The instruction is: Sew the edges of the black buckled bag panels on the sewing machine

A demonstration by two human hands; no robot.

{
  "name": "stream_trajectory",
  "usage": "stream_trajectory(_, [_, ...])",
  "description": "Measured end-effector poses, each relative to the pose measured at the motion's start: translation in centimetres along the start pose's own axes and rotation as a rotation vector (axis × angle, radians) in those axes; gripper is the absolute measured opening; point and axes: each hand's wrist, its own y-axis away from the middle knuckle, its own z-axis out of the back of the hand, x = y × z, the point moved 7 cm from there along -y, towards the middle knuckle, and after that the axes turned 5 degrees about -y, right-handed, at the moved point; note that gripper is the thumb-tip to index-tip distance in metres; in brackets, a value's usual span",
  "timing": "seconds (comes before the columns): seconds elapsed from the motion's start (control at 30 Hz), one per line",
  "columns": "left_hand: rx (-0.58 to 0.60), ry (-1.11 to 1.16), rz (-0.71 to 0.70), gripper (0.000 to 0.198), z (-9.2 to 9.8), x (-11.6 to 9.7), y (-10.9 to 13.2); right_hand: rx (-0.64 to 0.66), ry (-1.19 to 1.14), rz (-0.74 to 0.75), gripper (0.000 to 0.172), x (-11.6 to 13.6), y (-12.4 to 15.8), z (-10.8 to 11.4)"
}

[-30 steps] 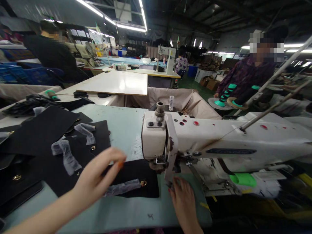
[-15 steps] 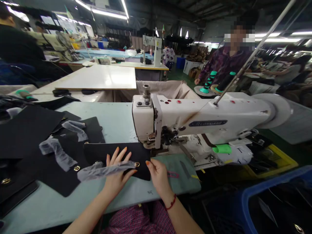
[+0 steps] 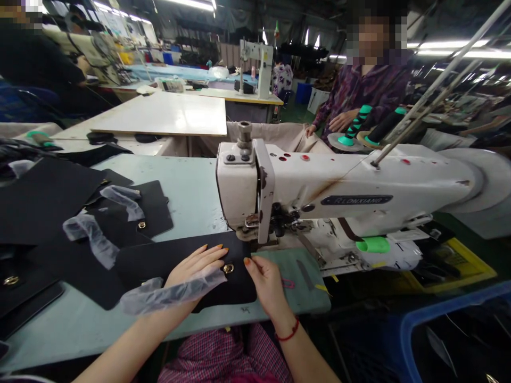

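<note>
A flat black panel (image 3: pixel 155 251), leather-like, lies on the pale green table with its far edge at the foot of the white sewing machine (image 3: pixel 295 183). My left hand (image 3: pixel 194 272) rests flat on it, fingers stretched out and close together. A gold clasp (image 3: pixel 228 269) sits on the panel just beyond those fingers. From the clasp a strip of cloudy plastic film (image 3: pixel 171 298) trails across the back of my left hand. My right hand (image 3: pixel 268 282) pinches the panel's right edge between thumb and forefinger. The needle area is hidden behind the machine head.
More black panels (image 3: pixel 139 210) with gold clasps and film strips are spread on the left. Thread cones (image 3: pixel 356 125) stand behind the machine. A blue bin (image 3: pixel 407 330) and a yellow crate (image 3: pixel 475 260) are at right. Another person (image 3: pixel 359 96) stands across the machine.
My left hand's spread fingers have drawn together, and the panel has turned slightly, its right end shifting nearer me. My right hand keeps its pinch. The person opposite has moved closer. The view has shifted.
</note>
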Motion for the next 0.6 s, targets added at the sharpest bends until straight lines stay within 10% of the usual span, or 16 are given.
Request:
stream_trajectory(0.4, [-0.060, 0.064, 0.158, 0.025, 4.2, -0.7, -3.9, -0.010, 0.060, 0.026, 0.045, 0.8, -2.1, 0.2])
stream_trajectory(0.6, [0.008, 0.076, 0.168, 0.026, 2.7, 1.1, -3.8, -0.008, 0.114, 0.026, 0.047, 1.4, -1.5, 0.3])
